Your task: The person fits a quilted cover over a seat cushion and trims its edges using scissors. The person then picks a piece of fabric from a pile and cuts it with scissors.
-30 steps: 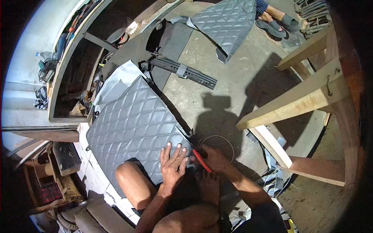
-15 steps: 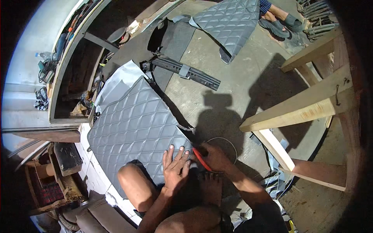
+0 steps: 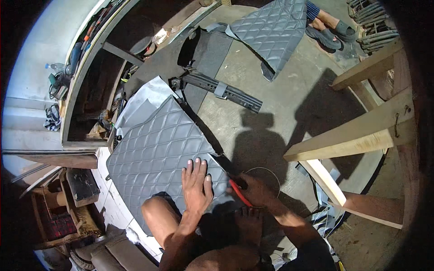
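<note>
A grey quilted panel with diamond stitching [image 3: 153, 144] lies in front of me, leather-like, with white backing showing at its far edge. My left hand [image 3: 197, 187] rests flat on its near right part, fingers stretched out and slightly apart. At the panel's right edge my right hand [image 3: 257, 189] is closed around a red-handled tool [image 3: 239, 193]. The tool's working end is dark and in shadow, so its kind cannot be made out. A thin wire loop [image 3: 276, 178] curves out beside my right hand.
A black slotted metal rail [image 3: 221, 90] lies beyond the panel. Another quilted piece [image 3: 271, 34] is farther off, near a person's sandalled feet [image 3: 327, 38]. A wooden frame [image 3: 348, 140] stands at right, a cabinet [image 3: 86, 90] at left, and a dark block [image 3: 82, 187] nearer.
My left hand has slid slightly left and farther up the panel, its fingers now flatter. The right hand stays at the panel's edge with the red-handled tool. The whole view has shifted slightly.
</note>
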A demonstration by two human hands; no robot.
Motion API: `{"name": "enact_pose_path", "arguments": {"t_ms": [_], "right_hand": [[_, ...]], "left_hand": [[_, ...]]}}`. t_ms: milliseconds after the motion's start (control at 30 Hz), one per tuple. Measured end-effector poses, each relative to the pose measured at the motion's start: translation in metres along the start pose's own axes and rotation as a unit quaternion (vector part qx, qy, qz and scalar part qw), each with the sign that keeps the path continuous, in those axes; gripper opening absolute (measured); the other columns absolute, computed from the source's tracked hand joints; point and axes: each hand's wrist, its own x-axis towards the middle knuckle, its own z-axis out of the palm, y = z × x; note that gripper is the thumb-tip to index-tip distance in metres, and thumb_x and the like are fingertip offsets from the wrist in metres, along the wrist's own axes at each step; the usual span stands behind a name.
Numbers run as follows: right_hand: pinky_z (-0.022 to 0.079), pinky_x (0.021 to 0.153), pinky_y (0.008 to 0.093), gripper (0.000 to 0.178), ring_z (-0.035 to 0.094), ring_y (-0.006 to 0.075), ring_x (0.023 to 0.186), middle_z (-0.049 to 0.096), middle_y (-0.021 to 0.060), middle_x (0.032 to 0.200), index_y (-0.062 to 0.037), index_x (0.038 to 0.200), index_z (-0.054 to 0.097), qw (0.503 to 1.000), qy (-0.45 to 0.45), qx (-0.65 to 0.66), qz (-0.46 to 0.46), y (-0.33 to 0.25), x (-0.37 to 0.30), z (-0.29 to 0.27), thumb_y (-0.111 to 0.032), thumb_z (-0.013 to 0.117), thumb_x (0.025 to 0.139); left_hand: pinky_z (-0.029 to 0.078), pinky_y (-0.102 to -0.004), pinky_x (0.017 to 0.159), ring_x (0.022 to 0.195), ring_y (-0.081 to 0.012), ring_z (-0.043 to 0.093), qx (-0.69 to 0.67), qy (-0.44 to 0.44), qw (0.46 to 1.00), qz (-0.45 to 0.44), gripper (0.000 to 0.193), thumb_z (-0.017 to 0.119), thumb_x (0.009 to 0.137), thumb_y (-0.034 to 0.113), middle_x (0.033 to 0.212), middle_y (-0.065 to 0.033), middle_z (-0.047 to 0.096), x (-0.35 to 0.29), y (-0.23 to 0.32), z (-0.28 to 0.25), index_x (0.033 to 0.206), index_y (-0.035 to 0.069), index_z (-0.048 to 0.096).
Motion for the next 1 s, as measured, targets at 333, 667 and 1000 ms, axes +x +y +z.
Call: {"name": "enact_pose_path", "arguments": {"t_ms": [333,667,1000], "right_hand": [[0.054,0.077,0.0374,0.058,0.067,0.0205,0.081,0.072,0.0136,0.091,-0.0019,0.107,0.067,0.997,0.026,0.069,-0.04,-0.002,0.039,0.005,-0.053,0.079,0.083],[0.052,0.078,0.0376,0.056,0.064,0.0205,0.081,0.069,0.0127,0.089,-0.0024,0.106,0.067,0.997,0.059,0.005,-0.053,-0.01,0.065,0.012,-0.052,0.08,0.082],[0.052,0.074,0.0352,0.052,0.061,0.0186,0.075,0.063,0.0098,0.077,-0.0018,0.093,0.065,0.996,0.065,0.028,-0.05,-0.018,0.066,0.011,-0.05,0.081,0.082]], "left_hand": [[0.02,-0.0522,0.121,0.145,-0.038,0.038,0.003,-0.025,1.0,0.005,0.045,0.051,0.098,0.014,0.148,-0.0201,0.05,0.009,-0.003,0.009,0.141,0.002,0.055],[0.019,-0.0572,0.119,0.145,-0.04,0.035,0.017,-0.007,1.0,0.007,0.05,0.055,0.096,0.019,0.151,-0.0186,0.048,0.023,-0.013,0.008,0.143,0.003,0.053],[0.018,-0.0568,0.12,0.146,-0.0391,0.033,0.044,-0.005,0.999,-0.013,0.05,0.053,0.098,0.02,0.153,-0.0208,0.044,0.057,-0.032,-0.007,0.145,0.003,0.051]]}}
